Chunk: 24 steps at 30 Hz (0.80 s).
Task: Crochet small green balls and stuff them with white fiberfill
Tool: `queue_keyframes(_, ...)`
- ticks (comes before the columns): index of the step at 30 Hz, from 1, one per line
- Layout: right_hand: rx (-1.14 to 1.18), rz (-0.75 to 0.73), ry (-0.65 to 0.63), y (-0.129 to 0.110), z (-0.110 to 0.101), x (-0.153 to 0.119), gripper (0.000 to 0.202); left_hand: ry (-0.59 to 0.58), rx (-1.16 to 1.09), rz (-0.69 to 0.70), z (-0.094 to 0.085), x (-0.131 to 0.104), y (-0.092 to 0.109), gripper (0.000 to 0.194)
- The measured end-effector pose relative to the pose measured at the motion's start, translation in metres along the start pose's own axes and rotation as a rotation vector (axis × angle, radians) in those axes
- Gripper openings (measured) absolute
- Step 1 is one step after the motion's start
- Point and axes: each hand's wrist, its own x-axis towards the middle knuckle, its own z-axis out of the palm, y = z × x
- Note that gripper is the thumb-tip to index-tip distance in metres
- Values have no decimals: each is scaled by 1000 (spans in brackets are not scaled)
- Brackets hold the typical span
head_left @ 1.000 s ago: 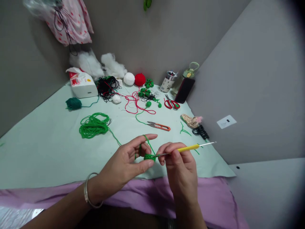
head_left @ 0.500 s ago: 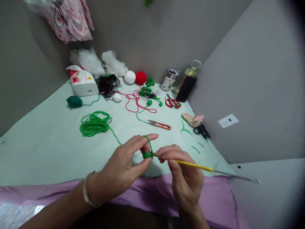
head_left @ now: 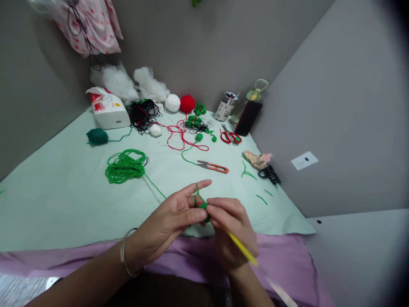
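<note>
Away from hands (head_left: 172,217) — implements (head_left: 230,94) in cup (head_left: 223,111)

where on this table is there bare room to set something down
Biggest: the left side of the table cover, bordered by the teal yarn, green skein and left hand. Smaller: between the skein and orange snips. Crowded: the back, from tissue pack to red-handled scissors, and around the hair clip.

Pale green tabletop (head_left: 64,200), hemmed in by grey walls (head_left: 179,42)
From here the light looks flat and dim; a white plate (head_left: 304,160) sits on the right-hand wall (head_left: 345,98); streaky grey floor (head_left: 19,290) shows below, at near left.
</note>
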Motion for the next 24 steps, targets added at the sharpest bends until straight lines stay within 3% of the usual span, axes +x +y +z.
queue_keyframes(4,387,184,169,-15,-1,19,22,-3,58,29,-2,0,7,62)
queue_keyframes(7,611,296,150,-19,1,25,17,-39,152,77,-2,-1,6,56)
queue_keyframes(12,561,362,101,-11,6,18,15,-26,221,104,-4,0,0,51)
queue_keyframes(17,589,484,137,-6,6,14,15,-10,204,125,-8,3,-3,63)
queue_keyframes(24,643,524,135,-5,4,17,14,14,209,128,-7,2,0,70)
